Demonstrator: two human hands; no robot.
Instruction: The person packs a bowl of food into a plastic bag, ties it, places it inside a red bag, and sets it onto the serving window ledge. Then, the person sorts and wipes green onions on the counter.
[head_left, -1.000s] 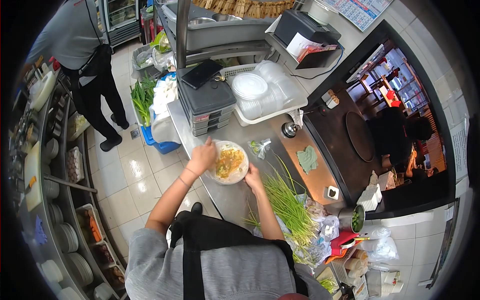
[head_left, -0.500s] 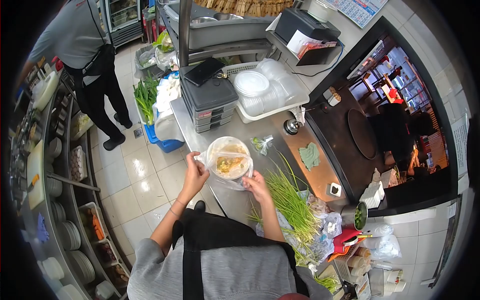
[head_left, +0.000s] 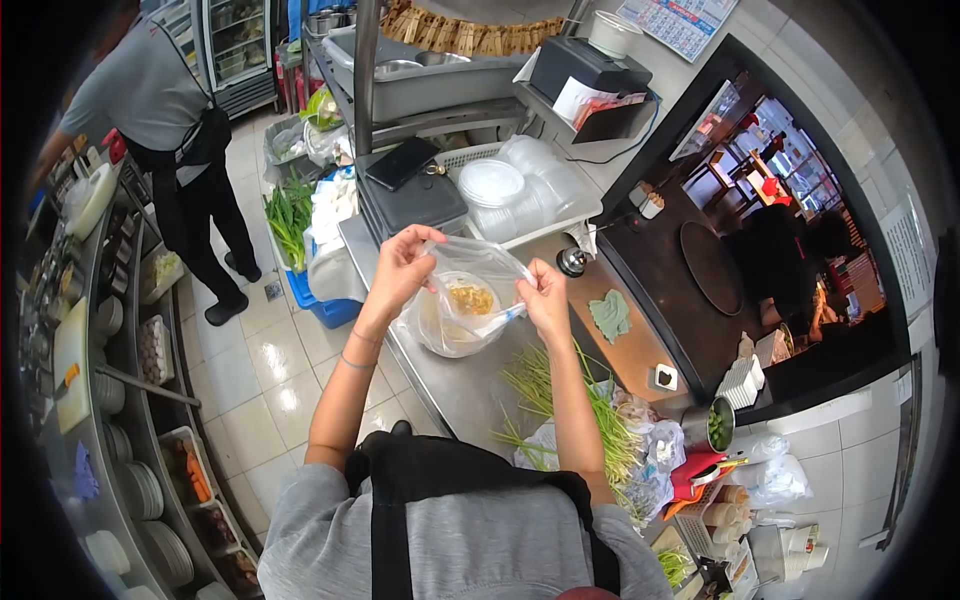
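A clear plastic bag [head_left: 428, 325] surrounds a round food container [head_left: 458, 280] on the steel counter [head_left: 470, 395]. Yellowish food shows through the bag's mouth. My left hand [head_left: 405, 265] pinches the bag's rim on one side. Opposite it, my right hand [head_left: 543, 298] grips the other edge, so the mouth is stretched between them above the container. The container's lower part is blurred by the plastic.
Green stalks [head_left: 545, 385] lie on the counter right of the bag. Beyond it stand a dark drawer box [head_left: 410, 205] and a white basket [head_left: 530, 232] of plastic containers. A co-worker [head_left: 180, 130] stands at the left shelves. A round tray [head_left: 712, 268] rests by the pass-through.
Both hands have risen and moved away from my body, pulling the bag's edges up around the container. The bag's mouth now stands higher, and the small knotted bag on the counter is hidden.
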